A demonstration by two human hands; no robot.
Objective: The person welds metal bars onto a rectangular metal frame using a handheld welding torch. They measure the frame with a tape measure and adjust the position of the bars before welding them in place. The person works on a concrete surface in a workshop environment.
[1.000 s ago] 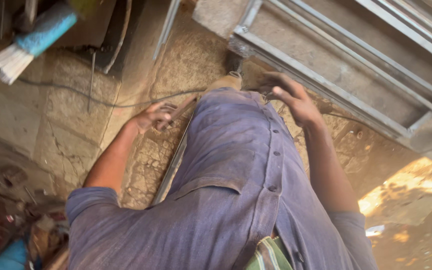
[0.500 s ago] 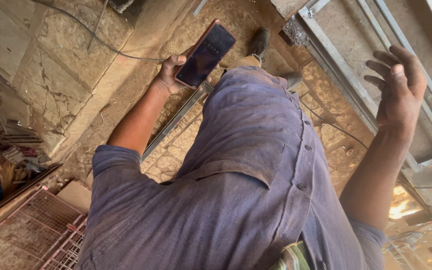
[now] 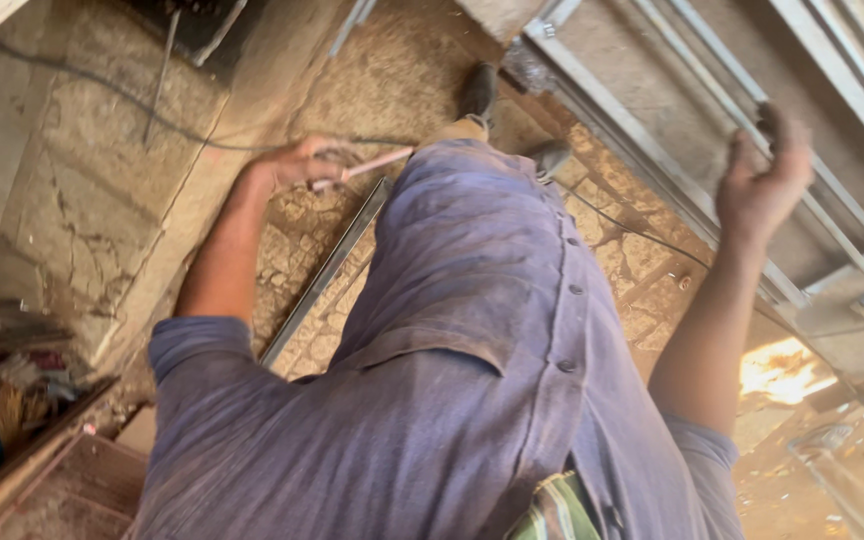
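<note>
Nearest to me, my blue-grey work shirt [image 3: 452,400] fills the view as I lean forward over the stone floor [image 3: 392,90]. My left hand [image 3: 297,165] is out at arm's length, closed round a thin pale flat object [image 3: 377,165], blurred so its kind is unclear; it sits low, just above a long metal strip [image 3: 327,270] lying on the floor. My right hand [image 3: 762,180] is raised near the metal frame rails [image 3: 652,170], fingers curled; grip cannot be told.

You're standing in a rough metalworking workshop: long metal frame rails [image 3: 652,190] lie across a cracked stone floor [image 3: 82,190], a cable [image 3: 142,105] trails over it, and scrap clutter [image 3: 2,370] piles nearby.
</note>
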